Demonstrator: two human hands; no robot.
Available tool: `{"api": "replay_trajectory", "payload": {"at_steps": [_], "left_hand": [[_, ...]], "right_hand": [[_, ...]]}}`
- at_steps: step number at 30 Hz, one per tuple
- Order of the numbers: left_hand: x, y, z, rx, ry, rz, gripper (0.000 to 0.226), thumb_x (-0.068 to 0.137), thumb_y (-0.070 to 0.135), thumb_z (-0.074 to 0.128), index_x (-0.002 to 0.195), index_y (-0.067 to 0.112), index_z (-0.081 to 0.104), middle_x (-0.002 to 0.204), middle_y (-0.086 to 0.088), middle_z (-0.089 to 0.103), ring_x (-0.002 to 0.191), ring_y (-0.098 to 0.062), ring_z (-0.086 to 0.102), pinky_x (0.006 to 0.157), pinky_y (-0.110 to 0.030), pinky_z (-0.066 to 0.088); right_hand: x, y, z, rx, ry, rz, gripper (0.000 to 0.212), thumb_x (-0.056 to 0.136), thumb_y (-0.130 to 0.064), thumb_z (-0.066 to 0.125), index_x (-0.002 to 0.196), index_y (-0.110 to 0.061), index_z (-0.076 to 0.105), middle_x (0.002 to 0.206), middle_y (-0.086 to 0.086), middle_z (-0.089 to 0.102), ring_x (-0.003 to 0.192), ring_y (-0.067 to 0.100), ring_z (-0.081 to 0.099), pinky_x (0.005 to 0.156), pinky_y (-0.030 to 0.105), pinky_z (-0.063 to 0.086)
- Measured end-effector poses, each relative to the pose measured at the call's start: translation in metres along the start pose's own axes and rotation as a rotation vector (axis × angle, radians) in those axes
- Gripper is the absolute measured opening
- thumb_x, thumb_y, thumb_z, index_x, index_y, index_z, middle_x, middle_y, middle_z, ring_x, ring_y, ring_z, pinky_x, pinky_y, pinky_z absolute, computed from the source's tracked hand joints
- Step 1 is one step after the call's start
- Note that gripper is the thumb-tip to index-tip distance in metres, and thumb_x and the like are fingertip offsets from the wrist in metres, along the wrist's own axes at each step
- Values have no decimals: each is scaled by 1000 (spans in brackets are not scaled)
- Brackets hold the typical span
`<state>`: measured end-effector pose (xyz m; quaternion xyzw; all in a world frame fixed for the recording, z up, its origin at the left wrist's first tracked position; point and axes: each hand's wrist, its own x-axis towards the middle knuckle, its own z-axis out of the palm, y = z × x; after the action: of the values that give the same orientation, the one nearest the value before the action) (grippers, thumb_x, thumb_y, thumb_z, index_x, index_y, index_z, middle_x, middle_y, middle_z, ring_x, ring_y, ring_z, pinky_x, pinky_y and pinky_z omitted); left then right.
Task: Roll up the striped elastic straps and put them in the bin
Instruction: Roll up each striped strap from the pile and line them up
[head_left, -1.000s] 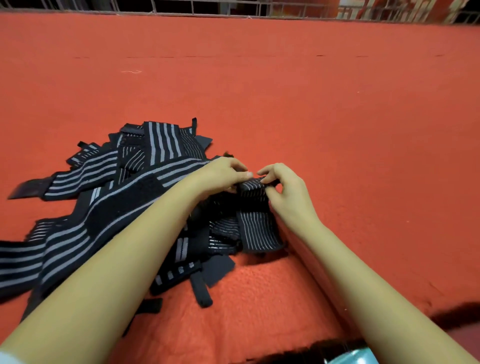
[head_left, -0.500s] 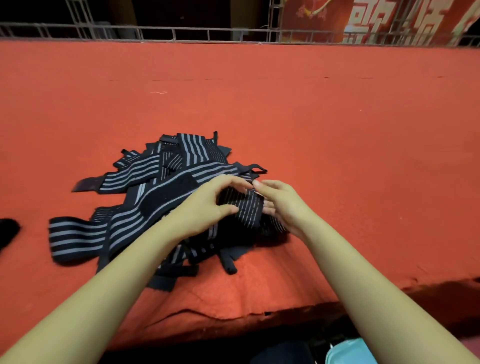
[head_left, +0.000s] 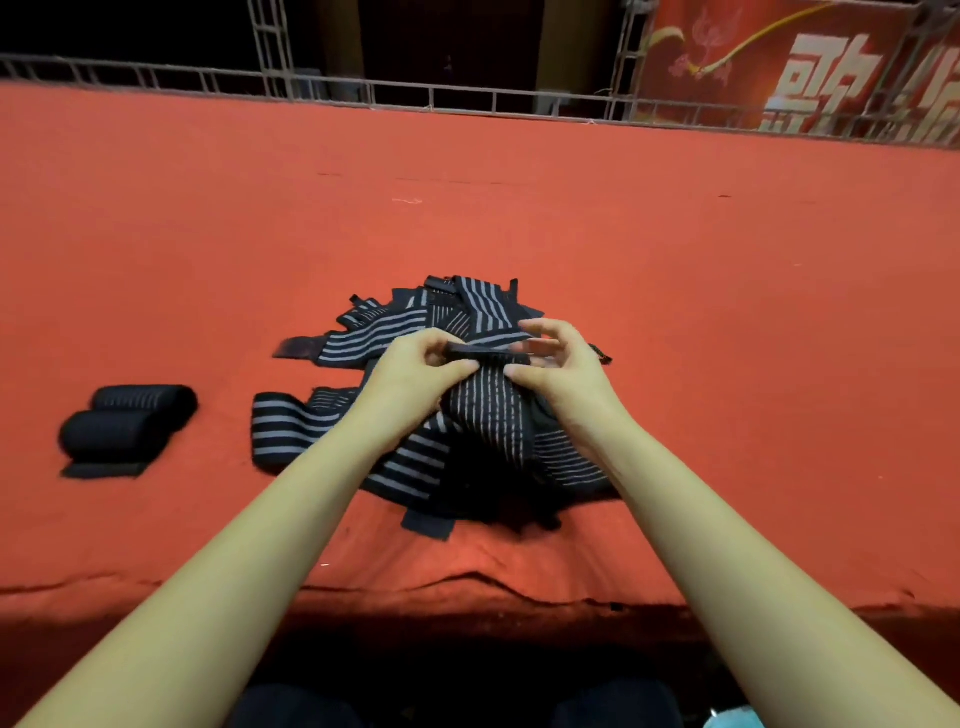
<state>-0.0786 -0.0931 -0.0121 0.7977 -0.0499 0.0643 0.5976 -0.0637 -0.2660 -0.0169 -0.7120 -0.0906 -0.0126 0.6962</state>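
A loose pile of black straps with grey stripes (head_left: 395, 338) lies on the red carpeted surface (head_left: 675, 312). Above its near side I hold one striped strap (head_left: 488, 410), its top end folded into a small dark roll between my hands. My left hand (head_left: 415, 371) pinches the left end of that roll, and my right hand (head_left: 558, 364) pinches the right end. The rest of this strap hangs down onto the pile. Two rolled straps (head_left: 124, 423) lie side by side to the left. A light blue corner of what may be the bin (head_left: 735, 719) shows at the bottom edge.
The carpet's near edge (head_left: 467, 584) is wrinkled and drops to a dark floor. A metal railing (head_left: 467, 101) runs along the far side, with a red banner (head_left: 810, 67) behind it at the right.
The view pulled back and up, bringing the two rolled straps at left into sight. My hands lifted one strap off the pile and folded its top end over.
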Motion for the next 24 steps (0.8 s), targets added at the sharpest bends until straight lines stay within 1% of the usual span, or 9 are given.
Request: {"api": "replay_trajectory", "payload": {"at_steps": [2, 4, 6, 9, 13, 15, 17, 21, 24], "left_hand": [[-6, 5, -6, -11, 14, 57, 18, 88, 6, 65, 87, 24, 60, 79, 6, 63, 67, -4, 57, 59, -21, 44], [-16, 11, -13, -17, 10, 104, 23, 88, 3, 64, 89, 25, 59, 84, 6, 62, 72, -2, 55, 64, -18, 42], [-27, 15, -20, -28, 14, 135, 17, 88, 8, 66, 94, 24, 61, 86, 6, 62, 74, 0, 56, 64, -15, 42], [-42, 26, -30, -17, 43, 171, 6, 91, 23, 65, 96, 20, 64, 77, 11, 58, 66, 5, 52, 60, -10, 42], [-55, 40, -47, 116, 97, 209, 13, 87, 30, 68, 86, 17, 65, 75, -2, 62, 71, -11, 56, 73, -40, 51], [-60, 49, -53, 106, 116, 205, 36, 79, 45, 66, 89, 10, 65, 77, -12, 62, 73, -17, 57, 78, -50, 52], [-66, 59, -58, 69, 120, 219, 40, 81, 42, 66, 93, 4, 63, 78, -15, 61, 74, -19, 58, 78, -54, 54], [-79, 77, -68, 90, 125, 273, 30, 93, 29, 61, 95, -1, 60, 81, -14, 59, 75, -14, 54, 69, -40, 50], [-90, 90, -72, 33, 123, 253, 21, 96, 25, 57, 89, 5, 58, 71, -1, 54, 55, -5, 51, 50, -24, 45]], "right_hand": [[-2, -5, 6, 83, 18, 94, 34, 84, -7, 71, 112, -18, 56, 114, 12, 61, 99, 21, 65, 84, 34, 53], [-9, -12, 12, 123, -64, 148, 20, 89, -14, 67, 108, -12, 61, 101, 8, 68, 84, 18, 69, 72, 28, 55], [-18, -18, 17, 98, -140, 115, 11, 90, -7, 63, 99, -13, 65, 91, 4, 71, 74, 15, 69, 66, 26, 55], [-29, -29, 26, 80, -138, 56, 30, 86, 9, 58, 100, -18, 61, 89, -2, 72, 75, 16, 68, 72, 35, 55], [-47, -55, 37, 117, -137, -14, 34, 87, 9, 58, 106, -19, 57, 91, -2, 71, 71, 13, 69, 61, 29, 56], [-52, -64, 39, 108, -127, -47, 25, 90, -3, 62, 112, -13, 58, 92, 1, 69, 69, 10, 68, 53, 24, 53], [-58, -74, 43, 94, -116, -68, 18, 93, -14, 62, 110, -8, 60, 86, 2, 65, 60, 7, 64, 48, 19, 47], [-71, -92, 50, 75, -121, -122, 8, 94, -14, 59, 87, -14, 62, 77, 4, 58, 52, 13, 54, 40, 18, 41], [-80, -105, 57, 52, -136, -118, 7, 95, -14, 58, 88, -16, 60, 79, 7, 59, 55, 16, 55, 41, 18, 42]]}}
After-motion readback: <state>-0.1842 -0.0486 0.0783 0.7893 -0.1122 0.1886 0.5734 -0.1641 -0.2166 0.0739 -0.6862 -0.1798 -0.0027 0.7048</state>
